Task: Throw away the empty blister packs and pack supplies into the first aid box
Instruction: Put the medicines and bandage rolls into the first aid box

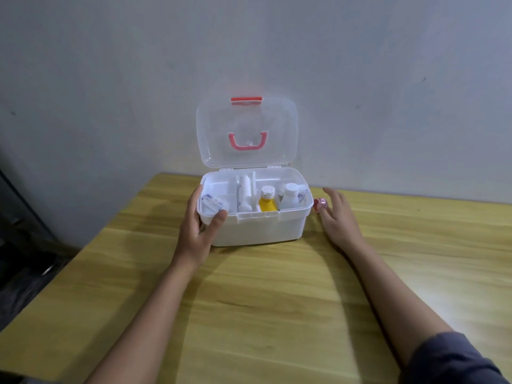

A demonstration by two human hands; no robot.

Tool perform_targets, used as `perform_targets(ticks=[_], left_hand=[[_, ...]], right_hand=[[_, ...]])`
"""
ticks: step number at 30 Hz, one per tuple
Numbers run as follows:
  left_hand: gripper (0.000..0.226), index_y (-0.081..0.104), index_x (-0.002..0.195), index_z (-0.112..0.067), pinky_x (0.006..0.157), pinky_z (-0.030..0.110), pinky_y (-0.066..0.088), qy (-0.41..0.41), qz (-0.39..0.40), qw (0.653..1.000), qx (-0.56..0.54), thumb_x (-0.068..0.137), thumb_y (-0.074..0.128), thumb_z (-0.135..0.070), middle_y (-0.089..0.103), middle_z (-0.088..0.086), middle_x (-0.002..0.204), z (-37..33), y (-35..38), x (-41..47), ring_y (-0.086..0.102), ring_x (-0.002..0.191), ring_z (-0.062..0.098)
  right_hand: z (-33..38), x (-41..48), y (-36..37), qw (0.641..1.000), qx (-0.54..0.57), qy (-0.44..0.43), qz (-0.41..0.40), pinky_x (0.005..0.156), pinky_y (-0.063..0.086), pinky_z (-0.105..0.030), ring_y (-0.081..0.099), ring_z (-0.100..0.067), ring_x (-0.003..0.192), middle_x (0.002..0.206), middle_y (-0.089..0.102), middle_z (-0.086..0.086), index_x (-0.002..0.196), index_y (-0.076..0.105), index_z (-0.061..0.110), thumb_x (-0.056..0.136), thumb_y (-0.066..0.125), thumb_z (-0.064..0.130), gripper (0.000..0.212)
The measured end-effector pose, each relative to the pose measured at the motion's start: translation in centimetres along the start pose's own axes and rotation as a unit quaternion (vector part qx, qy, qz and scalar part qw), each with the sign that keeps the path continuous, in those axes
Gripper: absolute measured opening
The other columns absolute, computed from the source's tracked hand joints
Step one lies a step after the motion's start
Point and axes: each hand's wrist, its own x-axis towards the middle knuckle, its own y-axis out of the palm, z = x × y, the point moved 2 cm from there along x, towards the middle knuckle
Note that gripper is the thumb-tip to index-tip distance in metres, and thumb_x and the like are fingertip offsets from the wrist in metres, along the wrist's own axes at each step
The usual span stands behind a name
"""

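A white first aid box (pixel 257 230) stands at the far middle of the wooden table, its clear lid (pixel 246 117) raised upright with a pink handle. Inside the top tray lie white packets (pixel 213 205), a rolled bandage (pixel 243 195), a yellow bottle (pixel 267 200) and a white bottle (pixel 290 196). My left hand (pixel 198 228) grips the box's front left corner, thumb on the rim. My right hand (pixel 336 214) hovers just right of the box with fingers spread, next to a small pink object (pixel 320 203) on the table. No blister packs are visible.
The wooden table (pixel 277 300) runs up to a grey wall behind the box. Dark floor and a black bag-like shape (pixel 25 278) lie beyond the table's left edge.
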Motion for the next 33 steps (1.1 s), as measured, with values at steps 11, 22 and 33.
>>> perform_targets(ticks=[11,22,33], left_hand=[[0.087,0.037,0.129,-0.037,0.085,0.002,0.042,-0.002,-0.023,0.999,0.035,0.06,0.058,-0.085,0.056,-0.042,0.113,-0.1,-1.0,0.5,0.053,0.105,-0.022],[0.096,0.027,0.145,-0.025,0.091,0.001,0.039,-0.013,-0.013,0.999,0.029,0.069,0.057,-0.076,0.049,-0.019,0.13,-0.1,-0.3,0.4,0.049,0.11,-0.024],[0.096,0.02,0.15,-0.029,0.115,0.033,0.033,-0.056,-0.002,0.998,-0.014,0.068,0.059,-0.062,0.041,-0.004,0.15,-0.8,0.0,-0.6,0.042,0.137,0.012]], right_hand=[[0.2,3.4,2.1,0.993,-0.036,-0.063,0.093,0.11,0.034,-0.039,0.035,-0.021,0.137,0.151,0.033,-0.003,0.14,0.038,0.024,0.091,0.045,0.026,0.049],[0.6,2.6,2.1,0.993,-0.011,-0.077,0.09,0.074,0.034,-0.015,0.053,-0.015,0.088,0.112,0.063,-0.011,0.112,0.063,0.004,0.089,0.05,0.005,0.026],[3.7,0.9,-3.0,0.995,0.099,0.015,-0.012,0.076,0.041,-0.021,0.061,-0.025,0.101,0.113,0.067,-0.013,0.115,0.062,0.008,0.09,0.058,0.019,0.027]])
